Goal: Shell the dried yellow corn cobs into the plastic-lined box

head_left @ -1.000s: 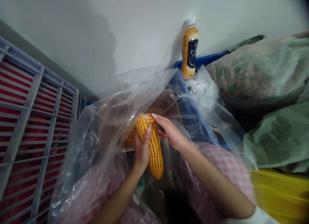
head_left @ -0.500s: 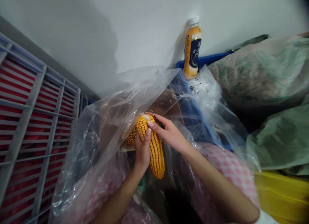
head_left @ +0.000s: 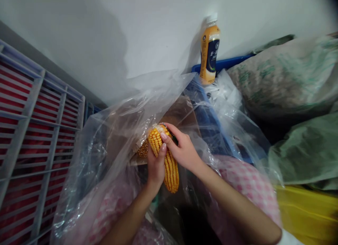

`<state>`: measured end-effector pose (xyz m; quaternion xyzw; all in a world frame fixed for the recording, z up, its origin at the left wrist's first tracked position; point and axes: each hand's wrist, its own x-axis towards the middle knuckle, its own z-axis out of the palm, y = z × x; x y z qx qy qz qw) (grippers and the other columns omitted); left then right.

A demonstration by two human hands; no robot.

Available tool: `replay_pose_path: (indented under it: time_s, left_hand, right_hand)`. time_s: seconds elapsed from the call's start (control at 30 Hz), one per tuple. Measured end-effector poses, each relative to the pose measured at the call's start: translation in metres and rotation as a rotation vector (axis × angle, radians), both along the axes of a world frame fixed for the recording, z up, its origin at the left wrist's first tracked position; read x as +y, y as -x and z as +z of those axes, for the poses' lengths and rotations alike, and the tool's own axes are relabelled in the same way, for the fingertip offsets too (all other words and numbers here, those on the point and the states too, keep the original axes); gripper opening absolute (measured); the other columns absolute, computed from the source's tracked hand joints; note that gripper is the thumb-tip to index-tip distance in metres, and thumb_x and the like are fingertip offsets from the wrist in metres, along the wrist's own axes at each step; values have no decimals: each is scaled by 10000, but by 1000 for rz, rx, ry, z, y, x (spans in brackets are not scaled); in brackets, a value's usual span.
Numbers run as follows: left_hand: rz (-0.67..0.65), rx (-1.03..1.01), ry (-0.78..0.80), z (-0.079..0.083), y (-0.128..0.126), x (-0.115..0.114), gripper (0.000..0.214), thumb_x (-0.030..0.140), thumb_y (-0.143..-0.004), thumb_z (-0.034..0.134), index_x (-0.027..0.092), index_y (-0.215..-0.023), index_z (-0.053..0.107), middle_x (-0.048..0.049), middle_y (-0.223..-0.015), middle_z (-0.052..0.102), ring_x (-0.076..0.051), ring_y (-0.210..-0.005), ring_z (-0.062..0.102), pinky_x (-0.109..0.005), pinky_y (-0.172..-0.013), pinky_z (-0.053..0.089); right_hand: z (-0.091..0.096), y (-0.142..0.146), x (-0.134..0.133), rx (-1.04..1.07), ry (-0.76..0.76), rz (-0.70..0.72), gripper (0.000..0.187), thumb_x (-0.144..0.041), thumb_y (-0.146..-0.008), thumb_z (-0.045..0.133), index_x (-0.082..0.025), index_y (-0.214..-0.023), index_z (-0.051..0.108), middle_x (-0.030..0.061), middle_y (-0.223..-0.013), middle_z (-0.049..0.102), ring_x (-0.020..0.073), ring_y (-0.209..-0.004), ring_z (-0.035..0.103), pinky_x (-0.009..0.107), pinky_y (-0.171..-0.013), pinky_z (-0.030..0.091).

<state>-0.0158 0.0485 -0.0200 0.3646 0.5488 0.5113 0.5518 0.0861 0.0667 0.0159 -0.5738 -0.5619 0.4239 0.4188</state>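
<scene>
My left hand [head_left: 155, 167] is shut around a yellow-orange ear of corn [head_left: 171, 174], which stands tilted with its tip down. My right hand [head_left: 183, 150] rests against the cob's upper end, its fingertips on the kernels. Between those fingers shows a small green-handled tool [head_left: 174, 141], mostly hidden, with a thin dark tip near the top of the cob. Just behind the ear lies a second, paler corn cob [head_left: 143, 150], partly covered by a clear plastic bag [head_left: 105, 157] that spreads around both hands.
A grey-and-red plastic crate [head_left: 39, 121] stands at the left against a white wall [head_left: 105, 37]. A yellow-labelled bottle [head_left: 209, 49] stands on a blue crate rim [head_left: 224, 63]. Woven sacks [head_left: 280, 76] fill the right, above a yellow bin [head_left: 306, 217]. Pink checked cloth [head_left: 245, 183] lies below.
My right hand has moved left and closed in over the top of the cob. The ear stays in my left hand, and the view has shifted slightly.
</scene>
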Motion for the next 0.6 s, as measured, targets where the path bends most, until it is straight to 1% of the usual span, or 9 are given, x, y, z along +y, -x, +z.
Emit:
replay_pose_path:
  time_s: [0.17, 0.27, 0.37, 0.43, 0.5, 0.6]
  left_hand:
    - [24, 47, -1, -3, 0, -1, 496, 532, -725, 616, 176, -1068, 565, -89, -1107, 638, -256, -1090, 586, -346, -921, 461]
    - [18, 37, 22, -3, -2, -2, 510, 542, -731, 603, 168, -1075, 557, -95, -1102, 641, -254, -1056, 604, -348, -891, 475]
    - [-25, 13, 48, -1, -5, -5, 532, 519, -694, 655, 175, -1088, 555, -97, -1119, 646, -250, -1038, 616, -339, -874, 482]
    - [-52, -17, 63, 0, -7, -5, 541, 502, -670, 686, 180, -1087, 563, -93, -1124, 650, -247, -1045, 613, -332, -881, 476]
    - [-50, -81, 92, -1, -8, -4, 519, 510, -688, 666, 178, -1076, 575, -85, -1113, 657, -238, -1033, 616, -333, -881, 473]
    - [-18, -158, 153, -1, -5, -1, 473, 526, -715, 631, 166, -1019, 602, -73, -1038, 675, -226, -959, 632, -340, -846, 479]
  right_hand:
    - [-3, 5, -1, 29, -8, -68, 385, -415, -880, 467, -184, -1167, 579, 60, -1138, 672, 198, -1033, 623, 311, -903, 456]
    - [-5, 7, -1, 73, 3, -102, 372, -433, -865, 488, -187, -1121, 599, 53, -1111, 679, 198, -1019, 620, 305, -890, 453]
    - [-6, 6, 1, 134, 39, -154, 334, -469, -865, 477, -198, -980, 633, 27, -966, 697, 182, -891, 628, 289, -803, 465]
    - [-6, 3, 3, 153, 65, -171, 351, -496, -861, 470, -194, -893, 647, 16, -851, 684, 171, -802, 611, 282, -742, 459]
    - [-6, 0, 6, 212, 103, -142, 404, -530, -861, 447, -193, -884, 669, 19, -833, 679, 172, -813, 604, 288, -755, 454]
    - [-4, -4, 8, 410, 199, -56, 478, -564, -873, 387, -212, -981, 691, 28, -921, 697, 183, -926, 613, 311, -837, 459]
